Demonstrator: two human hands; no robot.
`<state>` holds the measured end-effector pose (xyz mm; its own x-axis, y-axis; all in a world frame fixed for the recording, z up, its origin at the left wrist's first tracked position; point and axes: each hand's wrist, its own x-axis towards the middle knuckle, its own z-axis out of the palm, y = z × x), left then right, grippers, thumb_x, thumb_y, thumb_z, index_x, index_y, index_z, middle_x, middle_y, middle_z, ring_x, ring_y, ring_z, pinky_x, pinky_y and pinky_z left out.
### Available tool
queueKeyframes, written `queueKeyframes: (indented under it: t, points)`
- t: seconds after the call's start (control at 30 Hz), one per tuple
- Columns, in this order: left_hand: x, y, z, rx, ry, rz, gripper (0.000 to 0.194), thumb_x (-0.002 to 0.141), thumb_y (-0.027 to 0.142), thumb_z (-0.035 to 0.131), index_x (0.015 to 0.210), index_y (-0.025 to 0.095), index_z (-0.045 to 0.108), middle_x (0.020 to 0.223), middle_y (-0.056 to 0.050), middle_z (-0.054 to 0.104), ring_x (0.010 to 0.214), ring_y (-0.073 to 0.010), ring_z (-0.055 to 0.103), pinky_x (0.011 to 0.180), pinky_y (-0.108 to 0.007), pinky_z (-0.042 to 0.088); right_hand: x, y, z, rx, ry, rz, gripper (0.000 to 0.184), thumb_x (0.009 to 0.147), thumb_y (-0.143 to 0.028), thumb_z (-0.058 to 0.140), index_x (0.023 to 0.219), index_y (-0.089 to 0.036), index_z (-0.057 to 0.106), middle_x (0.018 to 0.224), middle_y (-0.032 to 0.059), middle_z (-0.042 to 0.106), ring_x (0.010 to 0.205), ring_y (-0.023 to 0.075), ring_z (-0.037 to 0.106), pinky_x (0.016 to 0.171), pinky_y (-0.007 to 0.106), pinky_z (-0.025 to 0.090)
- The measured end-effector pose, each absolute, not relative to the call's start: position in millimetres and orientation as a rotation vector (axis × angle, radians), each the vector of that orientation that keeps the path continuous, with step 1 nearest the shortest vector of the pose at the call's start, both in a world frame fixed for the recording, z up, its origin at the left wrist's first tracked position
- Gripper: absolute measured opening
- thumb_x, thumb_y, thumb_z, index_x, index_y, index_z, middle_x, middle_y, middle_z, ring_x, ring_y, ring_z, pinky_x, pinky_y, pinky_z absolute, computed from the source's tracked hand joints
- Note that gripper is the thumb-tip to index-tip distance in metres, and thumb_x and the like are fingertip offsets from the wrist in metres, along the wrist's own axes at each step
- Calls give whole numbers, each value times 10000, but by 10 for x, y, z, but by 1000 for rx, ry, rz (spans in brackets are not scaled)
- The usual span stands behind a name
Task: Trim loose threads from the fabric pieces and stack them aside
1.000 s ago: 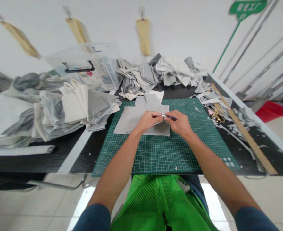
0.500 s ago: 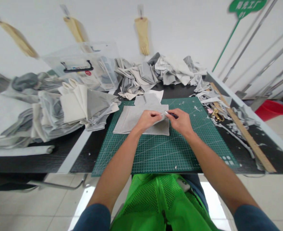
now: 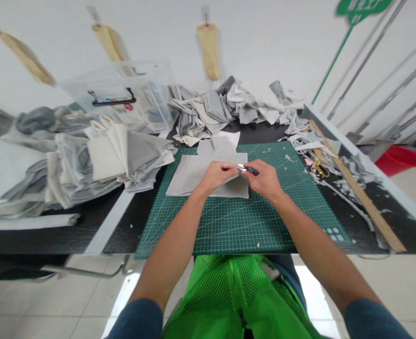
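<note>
A grey piece of cloth (image 3: 193, 174) lies on the green cutting mat (image 3: 229, 230), its right side lifted a little. My left hand (image 3: 217, 175) is closed on that raised part, thumb and fingers pinched together. Small thread snips (image 3: 252, 170) with shiny metal blades and a dark handle sit in my right hand (image 3: 267, 179), whose fingers wrap round them. The blades point left, against the cloth edge at my left fingertips. Beyond the cloth, another grey piece (image 3: 216, 145) lies partly on the mat.
Heaped cloth (image 3: 109, 150) fills the left, beside a clear plastic box (image 3: 123, 106). More fabric (image 3: 211, 110) is piled at the back. On the right are a wooden ruler (image 3: 366, 197), gold-handled scissors (image 3: 320, 168) and scraps. Yellow gloves (image 3: 208, 52) hang on the wall.
The snips' blades drew slightly away from my left fingertips half a second ago and are now back against the cloth edge there. My left hand keeps its pinch on the cloth.
</note>
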<state>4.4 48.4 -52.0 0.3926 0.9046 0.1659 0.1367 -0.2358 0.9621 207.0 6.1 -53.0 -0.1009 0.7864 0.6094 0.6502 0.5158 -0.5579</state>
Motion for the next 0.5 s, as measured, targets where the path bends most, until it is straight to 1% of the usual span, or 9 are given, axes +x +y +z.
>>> queueKeyframes:
  t: [0.3,0.5]
  points:
    - [44,478,-511,1727,956,949,279,812,397,784,950,163,848,903,-45,807,782,-163,671,747,-277,494,2061,48,-531,-1181,-1831,189,127,913,-252,722,1008,-216,798,956,82,779,889,239,710,838,373,550]
    - [48,478,-511,1740,964,957,314,824,434,777,953,155,839,904,-58,807,797,-178,675,750,-289,503,2053,44,-513,-1196,-1825,216,113,919,-245,699,965,-223,800,938,78,778,897,241,712,854,377,548]
